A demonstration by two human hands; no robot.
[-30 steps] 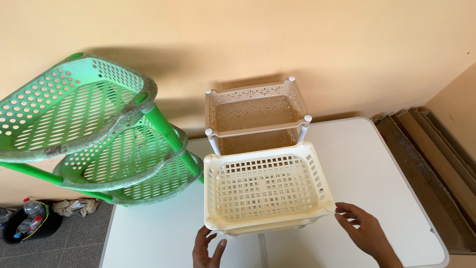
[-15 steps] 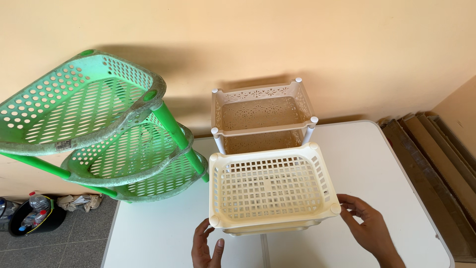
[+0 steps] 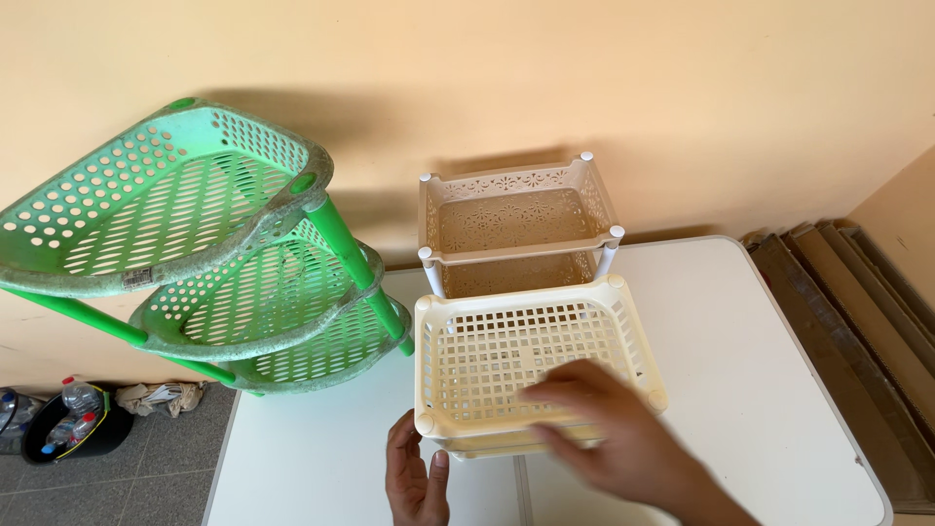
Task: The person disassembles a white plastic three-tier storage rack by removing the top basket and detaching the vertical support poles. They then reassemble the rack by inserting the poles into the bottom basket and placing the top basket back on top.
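Now the right hand (image 3: pixel 604 429), formerly at the right near corner of the cream basket (image 3: pixel 531 365), has swung left across its near rim; motion-blurred, fingers spread, holding nothing. Left hand (image 3: pixel 417 477): unchanged at the left near corner, palm flat against the basket's lower side, fingers loosely open. Cream basket: on the white worktop (image 3: pixel 740 370), near side. Beige two-tier rack (image 3: pixel 516 229): just beyond it, by the wall. Green three-tier rack (image 3: pixel 205 253): left, tilted.
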